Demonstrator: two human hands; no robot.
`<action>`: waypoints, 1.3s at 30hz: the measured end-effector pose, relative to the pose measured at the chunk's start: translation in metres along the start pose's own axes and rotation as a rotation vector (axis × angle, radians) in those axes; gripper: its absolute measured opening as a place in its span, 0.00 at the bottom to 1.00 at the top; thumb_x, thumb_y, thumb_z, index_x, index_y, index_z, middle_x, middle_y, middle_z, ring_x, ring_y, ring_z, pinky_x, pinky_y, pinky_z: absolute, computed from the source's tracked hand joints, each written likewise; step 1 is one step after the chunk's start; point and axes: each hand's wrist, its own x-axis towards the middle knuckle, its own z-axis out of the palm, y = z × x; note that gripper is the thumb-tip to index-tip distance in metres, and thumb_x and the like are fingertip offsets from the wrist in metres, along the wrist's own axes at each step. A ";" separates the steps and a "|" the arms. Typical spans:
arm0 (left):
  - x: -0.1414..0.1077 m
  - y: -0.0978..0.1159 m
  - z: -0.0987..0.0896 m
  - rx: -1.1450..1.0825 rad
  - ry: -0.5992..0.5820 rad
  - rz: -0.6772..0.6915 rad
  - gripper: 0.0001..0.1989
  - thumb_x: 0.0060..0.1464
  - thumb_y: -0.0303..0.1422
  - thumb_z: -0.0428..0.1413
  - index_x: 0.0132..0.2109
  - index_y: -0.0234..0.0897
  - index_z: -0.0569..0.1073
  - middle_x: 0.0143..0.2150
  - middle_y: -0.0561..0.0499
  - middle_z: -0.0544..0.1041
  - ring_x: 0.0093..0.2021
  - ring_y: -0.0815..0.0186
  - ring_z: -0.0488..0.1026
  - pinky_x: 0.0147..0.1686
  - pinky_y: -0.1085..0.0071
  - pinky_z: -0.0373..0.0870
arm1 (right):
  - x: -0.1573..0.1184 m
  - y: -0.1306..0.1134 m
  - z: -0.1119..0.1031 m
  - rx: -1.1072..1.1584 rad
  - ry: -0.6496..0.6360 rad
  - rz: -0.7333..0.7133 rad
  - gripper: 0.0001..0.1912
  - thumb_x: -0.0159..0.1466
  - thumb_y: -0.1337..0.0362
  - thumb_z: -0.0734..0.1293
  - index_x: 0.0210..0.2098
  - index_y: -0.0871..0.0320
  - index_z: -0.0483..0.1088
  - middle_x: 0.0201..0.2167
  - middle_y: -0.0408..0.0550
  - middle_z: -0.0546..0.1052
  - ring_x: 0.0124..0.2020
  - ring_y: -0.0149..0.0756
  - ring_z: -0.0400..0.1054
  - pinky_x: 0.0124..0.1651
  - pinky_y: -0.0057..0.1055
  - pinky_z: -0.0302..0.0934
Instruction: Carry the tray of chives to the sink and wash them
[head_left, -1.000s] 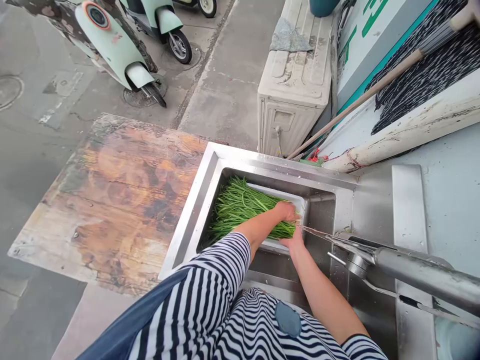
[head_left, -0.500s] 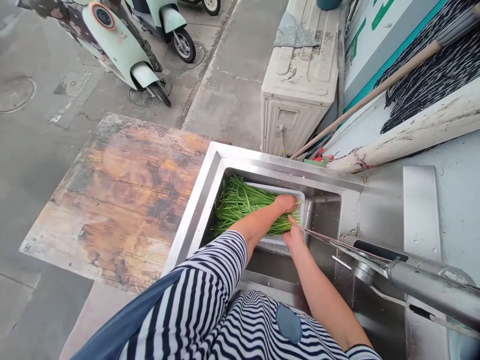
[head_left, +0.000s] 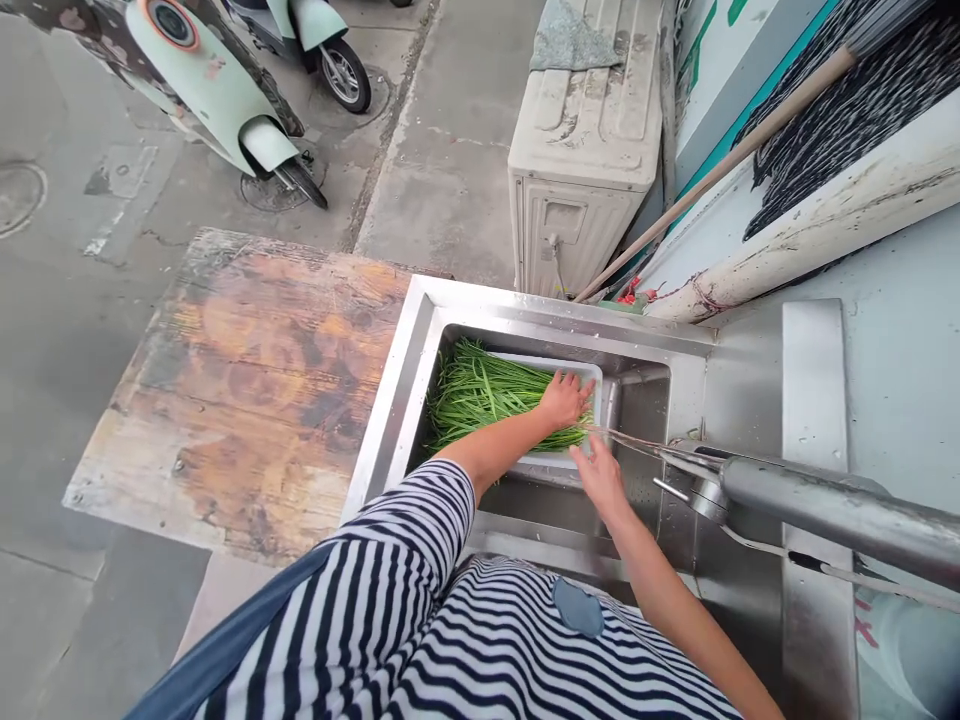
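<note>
From my end, biggest first: wood board (head_left: 255, 400) sits left of the steel sink (head_left: 525, 303), right up by its rim. Tray (head_left: 551, 461) is down in the sink basin, toward the far side, bare steel showing on its near side and to its right. Greens (head_left: 487, 395) lie in the tray, leafy ends left and past the tray's left part, pale ends right. Their long axis runs left to right across my view, dropping a bit toward the right, so it points roughly at the tap (head_left: 825, 510). Thin water stream (head_left: 630, 440) comes in from that side and reaches the pale ends. Both hands are at the right end; the bulk of the bundle extends left of them. Left hand (head_left: 566, 400) is nearer: on top of the greens by the pale ends, palm down, fingers spread, not closed round them. Right hand (head_left: 602, 482) is on the near side at the tray's right corner, thumb and fingers parted, nothing visible in its grip. Can't tell if its fingertips touch stems or tray. Hands are apart, small gap between, pale ends and water in it.
</note>
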 end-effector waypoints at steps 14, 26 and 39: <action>-0.083 -0.009 -0.010 0.072 0.046 -0.021 0.29 0.66 0.38 0.43 0.69 0.26 0.58 0.71 0.34 0.55 0.73 0.51 0.49 0.72 0.53 0.40 | -0.023 -0.028 -0.063 -1.349 -0.036 -0.098 0.17 0.67 0.62 0.60 0.48 0.67 0.73 0.43 0.69 0.78 0.47 0.55 0.74 0.46 0.45 0.65; -0.152 -0.011 -0.008 0.077 -0.007 -0.125 0.30 0.64 0.37 0.46 0.70 0.31 0.57 0.73 0.38 0.51 0.74 0.54 0.45 0.73 0.52 0.38 | -0.007 -0.024 -0.053 -1.399 -0.057 0.025 0.18 0.64 0.56 0.69 0.46 0.63 0.76 0.45 0.58 0.80 0.51 0.46 0.73 0.52 0.50 0.67; -0.234 0.002 -0.006 -0.008 0.034 -0.298 0.26 0.67 0.42 0.43 0.63 0.32 0.68 0.69 0.37 0.60 0.71 0.53 0.54 0.71 0.52 0.47 | -0.020 -0.018 -0.059 -1.390 0.010 -0.173 0.17 0.67 0.64 0.61 0.48 0.63 0.77 0.43 0.67 0.79 0.48 0.52 0.75 0.43 0.43 0.64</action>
